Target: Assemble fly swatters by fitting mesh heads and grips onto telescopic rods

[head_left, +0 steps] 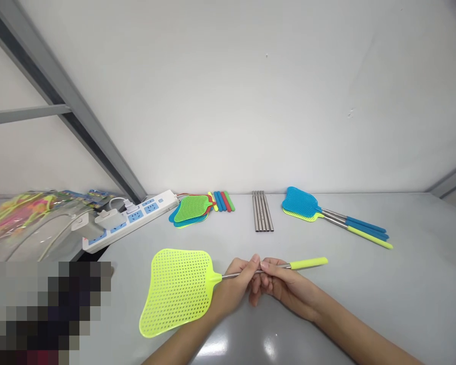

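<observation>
A yellow-green fly swatter [180, 291] with a perforated head, a metal rod and a yellow handle grip [308, 263] is held level above the table. My left hand [240, 279] is closed round the rod on the head's side. Close beside it, my right hand [283, 284] pinches the same rod nearer the grip, thumb on top. The two hands nearly touch and hide part of the rod. Behind them lies a row of metal rods [263, 212]. To the right, several fly swatters with blue and yellow heads [301, 203] are stacked, rods and grips attached.
At the back left lie loose swatter heads [192, 209] and several coloured grips [223, 201]. A white power strip [137, 219] with plugs and cables stands left of them. Plastic-wrapped colourful items [26, 215] lie at the far left. A wall [269, 101] bounds the table's [414, 284] back edge.
</observation>
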Motion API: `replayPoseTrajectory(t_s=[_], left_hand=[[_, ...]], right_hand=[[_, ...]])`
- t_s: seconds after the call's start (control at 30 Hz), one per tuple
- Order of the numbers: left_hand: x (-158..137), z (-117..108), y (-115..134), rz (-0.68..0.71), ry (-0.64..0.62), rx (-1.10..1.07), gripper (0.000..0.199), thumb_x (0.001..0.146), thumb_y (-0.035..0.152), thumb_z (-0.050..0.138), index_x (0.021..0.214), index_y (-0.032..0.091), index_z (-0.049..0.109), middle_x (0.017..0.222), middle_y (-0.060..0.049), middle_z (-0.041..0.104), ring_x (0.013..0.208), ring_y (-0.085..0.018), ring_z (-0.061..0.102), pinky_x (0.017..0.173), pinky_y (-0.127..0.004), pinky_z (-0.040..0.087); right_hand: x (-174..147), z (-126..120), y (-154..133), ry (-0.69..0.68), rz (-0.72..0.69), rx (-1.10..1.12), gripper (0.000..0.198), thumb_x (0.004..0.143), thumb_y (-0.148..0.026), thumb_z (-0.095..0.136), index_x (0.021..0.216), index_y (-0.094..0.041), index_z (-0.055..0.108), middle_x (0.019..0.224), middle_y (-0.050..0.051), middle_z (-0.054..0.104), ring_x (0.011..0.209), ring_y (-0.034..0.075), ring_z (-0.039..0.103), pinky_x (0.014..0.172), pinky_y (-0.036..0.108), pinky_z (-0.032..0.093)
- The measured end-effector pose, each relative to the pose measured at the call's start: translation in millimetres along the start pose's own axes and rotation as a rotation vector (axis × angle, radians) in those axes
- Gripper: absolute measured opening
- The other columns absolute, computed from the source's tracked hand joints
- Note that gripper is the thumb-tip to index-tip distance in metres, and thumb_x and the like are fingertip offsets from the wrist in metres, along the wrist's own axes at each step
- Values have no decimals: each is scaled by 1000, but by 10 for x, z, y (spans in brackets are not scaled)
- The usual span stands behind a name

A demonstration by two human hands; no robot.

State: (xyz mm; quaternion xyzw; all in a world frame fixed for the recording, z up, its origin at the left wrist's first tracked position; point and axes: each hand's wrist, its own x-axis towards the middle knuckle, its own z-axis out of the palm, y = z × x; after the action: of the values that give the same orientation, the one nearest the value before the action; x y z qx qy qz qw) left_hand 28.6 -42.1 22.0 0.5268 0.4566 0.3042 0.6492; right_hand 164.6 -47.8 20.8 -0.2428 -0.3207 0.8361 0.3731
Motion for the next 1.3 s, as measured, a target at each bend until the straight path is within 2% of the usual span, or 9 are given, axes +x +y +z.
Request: replayPoseTrajectory(t_s=[0.1,0.3,0.47,0.7,1.1,1.3], left_hand=[[19,-18,31,12,-106,-59,48,78,46,29,42,17,43,34,2,42,37,-11,43,54,-25,35],[-22,-20,60,25,-117,-142,47,78,47,30,46,17,45,40,0,48,38,-12,46,53,-27,36],[-62,-81,79,47,-82,-68,47,78,48,28,43,19,38,32,2,43,36,-12,45,53,-26,36],[-29,-187,92,47,-101,-144,44,79,44,32,42,20,32,28,2,40,31,-11,39,43,-25,32],[-2,-271,50,30,-57,-164,45,79,43,32,41,20,28,26,3,34,29,-10,36,43,-25,32],[21,-291,39,42,-44,-172,46,77,45,35,39,20,29,25,4,33,28,-10,35,41,-23,30]], right_hand=[[-1,-5,-13,27,-22,-34,26,77,-30,46,57,-13,49,64,7,57,61,17,56,61,33,39],[0,-58,-35,80,-22,-77,26,75,-31,50,57,-12,51,58,4,57,49,9,49,50,22,35],[7,-14,-77,116,-14,-21,19,71,-27,56,60,-11,55,58,3,57,50,7,48,46,17,32],[1,3,-163,197,1,-20,14,67,-25,61,69,-11,60,55,1,56,48,5,47,43,16,33],[28,-48,-229,263,68,24,14,67,-22,61,71,-9,62,56,2,56,48,4,47,41,12,34],[52,-70,-242,281,91,51,14,67,-20,61,73,-8,63,57,2,56,48,4,48,45,12,38]])
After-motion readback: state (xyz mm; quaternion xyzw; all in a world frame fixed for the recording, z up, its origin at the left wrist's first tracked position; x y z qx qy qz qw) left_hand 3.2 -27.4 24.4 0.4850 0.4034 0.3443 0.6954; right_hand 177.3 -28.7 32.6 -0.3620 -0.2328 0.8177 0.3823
